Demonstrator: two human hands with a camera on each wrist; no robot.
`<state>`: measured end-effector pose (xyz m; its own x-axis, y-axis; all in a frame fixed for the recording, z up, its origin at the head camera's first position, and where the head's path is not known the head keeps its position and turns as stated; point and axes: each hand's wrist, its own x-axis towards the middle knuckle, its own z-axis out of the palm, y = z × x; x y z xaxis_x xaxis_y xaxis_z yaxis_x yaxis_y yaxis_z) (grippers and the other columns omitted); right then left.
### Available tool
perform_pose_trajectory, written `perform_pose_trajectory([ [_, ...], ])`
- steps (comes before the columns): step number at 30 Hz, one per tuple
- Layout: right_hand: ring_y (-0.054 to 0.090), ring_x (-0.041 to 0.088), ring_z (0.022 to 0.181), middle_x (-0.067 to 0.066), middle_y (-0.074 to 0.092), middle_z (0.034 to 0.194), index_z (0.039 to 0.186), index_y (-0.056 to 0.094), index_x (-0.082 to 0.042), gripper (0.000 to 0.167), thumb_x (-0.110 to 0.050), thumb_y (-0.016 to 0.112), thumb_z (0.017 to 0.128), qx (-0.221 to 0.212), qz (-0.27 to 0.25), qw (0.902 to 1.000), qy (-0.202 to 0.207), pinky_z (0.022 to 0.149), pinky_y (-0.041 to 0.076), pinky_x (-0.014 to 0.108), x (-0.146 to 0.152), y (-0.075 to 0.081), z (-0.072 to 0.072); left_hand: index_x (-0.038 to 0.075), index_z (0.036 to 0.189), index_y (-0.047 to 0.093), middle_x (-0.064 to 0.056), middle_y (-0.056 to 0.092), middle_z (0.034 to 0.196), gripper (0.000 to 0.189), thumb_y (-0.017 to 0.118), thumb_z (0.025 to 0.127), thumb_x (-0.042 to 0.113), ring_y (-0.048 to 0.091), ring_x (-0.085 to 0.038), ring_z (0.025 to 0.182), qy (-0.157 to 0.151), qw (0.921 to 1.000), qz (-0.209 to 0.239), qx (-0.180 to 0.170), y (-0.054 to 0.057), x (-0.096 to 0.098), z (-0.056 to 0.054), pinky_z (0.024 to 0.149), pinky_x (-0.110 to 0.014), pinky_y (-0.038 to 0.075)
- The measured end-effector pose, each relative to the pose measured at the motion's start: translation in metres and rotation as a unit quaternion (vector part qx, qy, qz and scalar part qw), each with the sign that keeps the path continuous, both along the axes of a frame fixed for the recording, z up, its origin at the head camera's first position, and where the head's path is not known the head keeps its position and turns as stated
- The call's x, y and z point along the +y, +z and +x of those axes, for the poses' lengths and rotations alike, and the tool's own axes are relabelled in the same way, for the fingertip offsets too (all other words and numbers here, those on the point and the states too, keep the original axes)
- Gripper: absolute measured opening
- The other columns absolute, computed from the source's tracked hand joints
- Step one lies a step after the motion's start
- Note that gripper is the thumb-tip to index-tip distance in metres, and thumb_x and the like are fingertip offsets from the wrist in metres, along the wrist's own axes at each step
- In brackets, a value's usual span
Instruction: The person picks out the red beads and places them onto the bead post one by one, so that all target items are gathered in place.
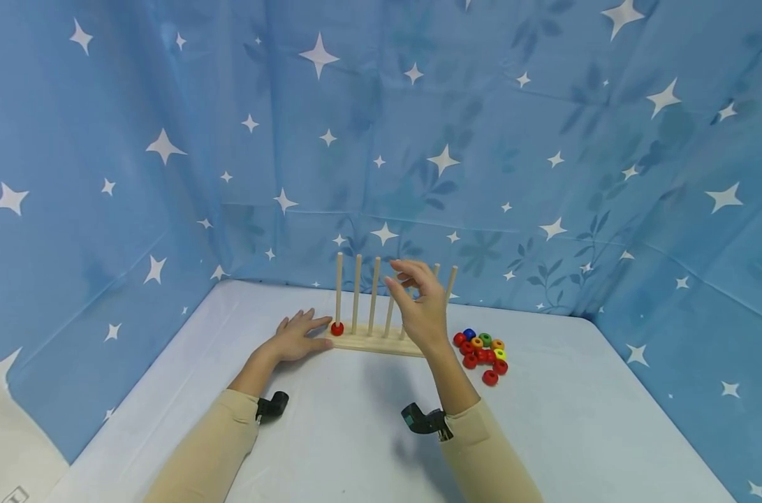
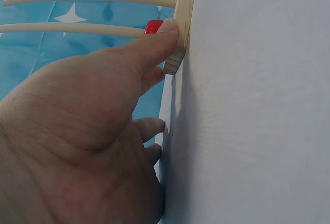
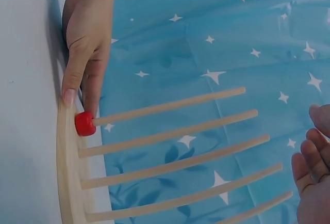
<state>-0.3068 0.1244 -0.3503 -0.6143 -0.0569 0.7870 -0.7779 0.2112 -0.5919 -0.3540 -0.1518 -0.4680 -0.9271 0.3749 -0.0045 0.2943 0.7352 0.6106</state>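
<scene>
A pale wooden peg rack (image 1: 362,342) with several upright pegs stands on the white table. A red bead (image 1: 337,329) sits at the foot of its leftmost peg. My left hand (image 1: 297,339) holds the rack's left end between thumb and index finger, the other fingers spread on the table. In the left wrist view, the thumb (image 2: 160,41) lies along the rack's base beside the red bead. My right hand (image 1: 423,307) is raised in front of the right-hand pegs, hiding parts of them. Its fingers (image 3: 312,157) are loosely bent, with nothing seen between them and the thumb.
To the right of the rack lies a loose group of beads, mostly red (image 1: 470,361), with a blue bead (image 1: 469,334), a green bead (image 1: 485,339), a yellow bead (image 1: 499,354) and orange ones. A blue starry curtain (image 1: 381,140) surrounds the table (image 1: 575,419).
</scene>
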Motion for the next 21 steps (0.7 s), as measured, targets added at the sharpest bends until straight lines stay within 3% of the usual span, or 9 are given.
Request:
perform_pose_trajectory([
  [3, 0.062, 0.035, 0.106, 0.023, 0.067, 0.123, 0.125, 0.071, 0.002, 0.029, 0.002, 0.071, 0.096, 0.000, -0.003, 1.0000, -0.004, 0.092, 0.055, 0.037, 0.003, -0.002, 0.001, 0.016, 0.160, 0.043, -0.030, 0.015, 0.171, 0.072, 0.064, 0.101, 0.050, 0.003, -0.053, 0.158, -0.002, 1.0000, 0.000, 0.001, -0.001, 0.000, -0.001, 0.124, -0.071, -0.002],
  [8, 0.058, 0.009, 0.102, 0.031, 0.065, 0.119, 0.122, 0.069, 0.012, 0.028, 0.010, 0.068, 0.094, -0.009, -0.014, 0.9998, -0.014, 0.091, 0.051, 0.022, 0.009, 0.008, 0.015, 0.015, 0.162, 0.040, -0.030, 0.011, 0.171, 0.073, 0.062, 0.102, 0.049, 0.000, -0.053, 0.158, -0.009, 1.0000, 0.002, -0.003, -0.003, 0.000, 0.000, 0.124, -0.069, -0.005],
  [12, 0.059, 0.015, 0.101, 0.027, 0.065, 0.117, 0.120, 0.068, 0.014, 0.026, 0.011, 0.067, 0.095, -0.016, -0.021, 0.9995, -0.014, 0.091, 0.050, 0.019, 0.016, 0.019, 0.027, 0.014, 0.162, 0.040, -0.031, 0.012, 0.171, 0.072, 0.063, 0.102, 0.048, 0.000, -0.053, 0.158, -0.008, 0.9999, 0.006, -0.003, -0.002, -0.002, 0.002, 0.124, -0.070, -0.005],
  [17, 0.059, 0.018, 0.101, 0.016, 0.066, 0.118, 0.121, 0.068, 0.012, 0.026, 0.010, 0.066, 0.096, -0.034, -0.045, 0.9982, -0.023, 0.092, 0.050, 0.018, 0.030, 0.021, 0.024, 0.016, 0.161, 0.042, -0.029, 0.013, 0.171, 0.072, 0.064, 0.101, 0.050, 0.001, -0.052, 0.159, -0.009, 0.9999, 0.005, 0.001, 0.000, -0.004, 0.000, 0.124, -0.070, -0.004],
  [21, 0.060, 0.014, 0.100, 0.024, 0.064, 0.119, 0.121, 0.068, 0.013, 0.025, 0.009, 0.066, 0.096, -0.045, -0.052, 0.9970, -0.037, 0.093, 0.050, 0.019, 0.041, 0.024, 0.025, 0.017, 0.161, 0.042, -0.028, 0.014, 0.171, 0.072, 0.063, 0.101, 0.050, 0.002, -0.052, 0.159, -0.006, 1.0000, -0.004, 0.002, 0.001, -0.001, -0.002, 0.124, -0.071, -0.002],
])
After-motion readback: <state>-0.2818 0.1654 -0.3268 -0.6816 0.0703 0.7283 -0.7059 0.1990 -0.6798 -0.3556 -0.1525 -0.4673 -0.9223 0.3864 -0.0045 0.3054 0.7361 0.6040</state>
